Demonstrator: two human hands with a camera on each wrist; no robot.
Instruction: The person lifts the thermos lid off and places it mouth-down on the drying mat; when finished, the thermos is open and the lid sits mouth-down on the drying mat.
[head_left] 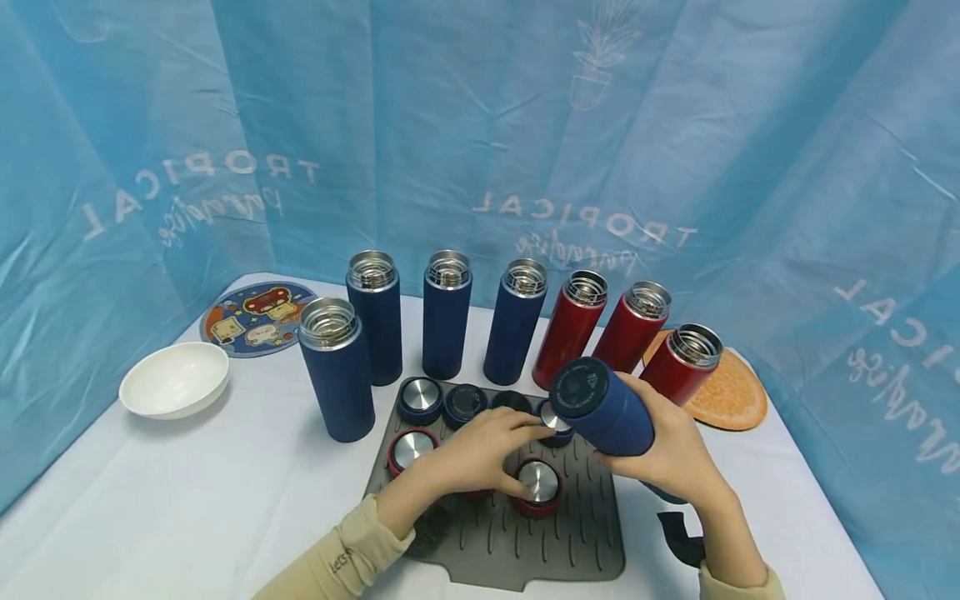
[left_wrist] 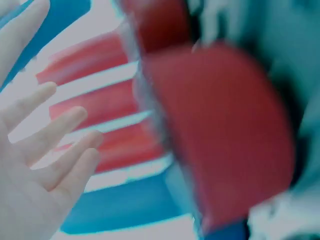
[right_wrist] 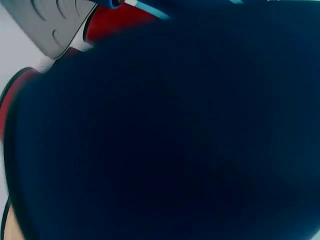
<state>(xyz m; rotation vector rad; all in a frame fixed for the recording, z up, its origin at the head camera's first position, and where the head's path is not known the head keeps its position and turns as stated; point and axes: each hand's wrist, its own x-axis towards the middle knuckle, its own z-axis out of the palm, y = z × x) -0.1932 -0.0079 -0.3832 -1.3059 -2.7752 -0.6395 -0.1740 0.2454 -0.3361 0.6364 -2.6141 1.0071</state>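
My right hand [head_left: 667, 433] grips a blue thermos bottle [head_left: 618, 421] above the right side of a grey ridged mat [head_left: 592, 542]. The bottle is tilted, its dark round end with small white print towards the head camera; its blue body fills most of the right wrist view [right_wrist: 165, 140]. My left hand [head_left: 480, 454] hovers over the mat with fingers spread, its thumb close to a red lid with a silver top [head_left: 538, 483]. The left wrist view shows those fingers [left_wrist: 65, 122] apart. More lids sit on the mat, among them a blue one [head_left: 420, 398] and a red one [head_left: 412, 450].
Behind the mat uncapped bottles stand in an arc, blue [head_left: 446, 329] to the left and red [head_left: 572, 329] to the right. A white bowl [head_left: 174, 382] and a patterned round mat [head_left: 258, 321] lie left. An orange-slice mat [head_left: 731, 396] and a black strap [head_left: 681, 540] are right.
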